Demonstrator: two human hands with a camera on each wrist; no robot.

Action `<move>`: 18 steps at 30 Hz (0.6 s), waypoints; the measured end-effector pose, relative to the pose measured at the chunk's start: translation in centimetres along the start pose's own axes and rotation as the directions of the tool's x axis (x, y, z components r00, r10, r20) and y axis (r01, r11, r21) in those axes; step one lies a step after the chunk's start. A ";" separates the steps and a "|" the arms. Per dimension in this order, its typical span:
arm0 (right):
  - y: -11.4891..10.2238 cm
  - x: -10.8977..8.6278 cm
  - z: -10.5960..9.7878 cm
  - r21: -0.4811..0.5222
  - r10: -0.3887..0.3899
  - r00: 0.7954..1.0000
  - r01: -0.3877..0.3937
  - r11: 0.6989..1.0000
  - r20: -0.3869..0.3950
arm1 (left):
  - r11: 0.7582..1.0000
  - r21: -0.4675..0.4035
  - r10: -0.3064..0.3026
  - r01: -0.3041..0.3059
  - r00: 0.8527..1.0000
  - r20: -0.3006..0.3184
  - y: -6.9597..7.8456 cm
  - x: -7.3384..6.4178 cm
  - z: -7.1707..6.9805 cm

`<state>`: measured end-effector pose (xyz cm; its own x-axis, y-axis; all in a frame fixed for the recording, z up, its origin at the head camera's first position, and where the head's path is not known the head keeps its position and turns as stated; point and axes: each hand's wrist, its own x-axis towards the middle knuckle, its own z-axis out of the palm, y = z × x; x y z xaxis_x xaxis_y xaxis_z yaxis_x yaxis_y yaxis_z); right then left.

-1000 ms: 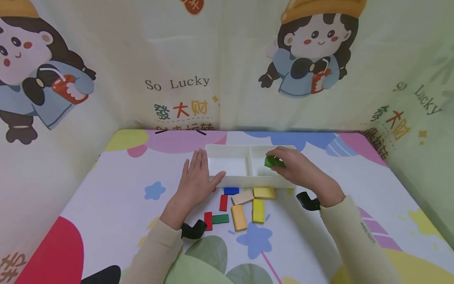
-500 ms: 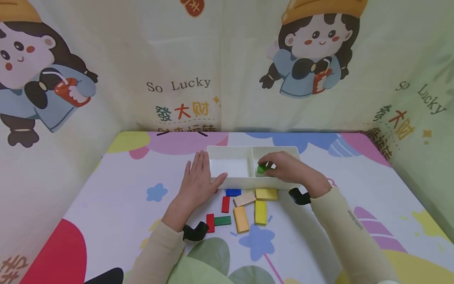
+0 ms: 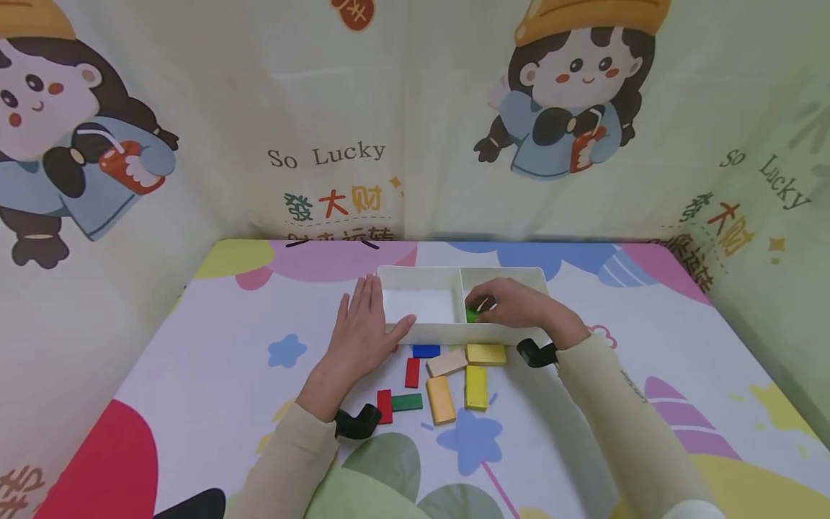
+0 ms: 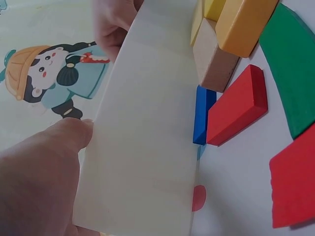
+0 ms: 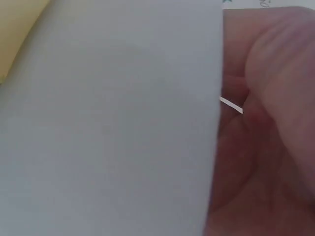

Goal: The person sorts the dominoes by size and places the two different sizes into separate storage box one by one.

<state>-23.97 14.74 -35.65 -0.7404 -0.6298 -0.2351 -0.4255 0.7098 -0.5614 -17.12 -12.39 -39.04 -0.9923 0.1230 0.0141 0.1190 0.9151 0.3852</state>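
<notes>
A white two-compartment box (image 3: 428,334) stands on the table. My right hand (image 3: 509,303) reaches into its right compartment and pinches a green block (image 3: 472,315), low beside the divider; the fingers hide part of it. In the right wrist view the box's front wall covers the fingertips of the right hand (image 5: 266,123). My left hand (image 3: 363,324) lies against the box's left end with straight fingers, its thumb on the front rim. The left wrist view shows that left thumb (image 4: 59,147) at the rim of the box wall (image 4: 138,128).
In front of the box lie a blue block (image 3: 426,352), a beige block (image 3: 447,362), two yellow blocks including one upright to the viewer (image 3: 476,388), an orange block (image 3: 441,401), a green flat block (image 3: 407,402) and red blocks (image 3: 385,406). A patterned curtain (image 3: 441,144) hangs behind.
My right hand has moved left and down inside the right compartment, bringing the green block from above the box to low beside the divider. The left hand keeps its place on the box.
</notes>
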 end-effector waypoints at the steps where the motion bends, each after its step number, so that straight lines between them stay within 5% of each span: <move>1: 0.1 0.0 0.0 0.004 0.009 1.000 -0.009 1.000 0.009 | 1.000 0.001 0.000 0.000 1.000 0.001 0.0 0.0 0.0; 18: -0.4 -0.7 0.4 0.021 -0.009 0.999 0.008 1.000 0.043 | 1.000 -0.016 -0.011 0.011 1.000 0.013 0.0 0.0 -0.3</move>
<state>-23.06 14.83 -35.58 -0.7135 -0.6492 -0.2635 -0.4205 0.6976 -0.5801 -17.10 -12.50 -38.75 -0.9930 0.1181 -0.0018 0.1076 0.9101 0.4002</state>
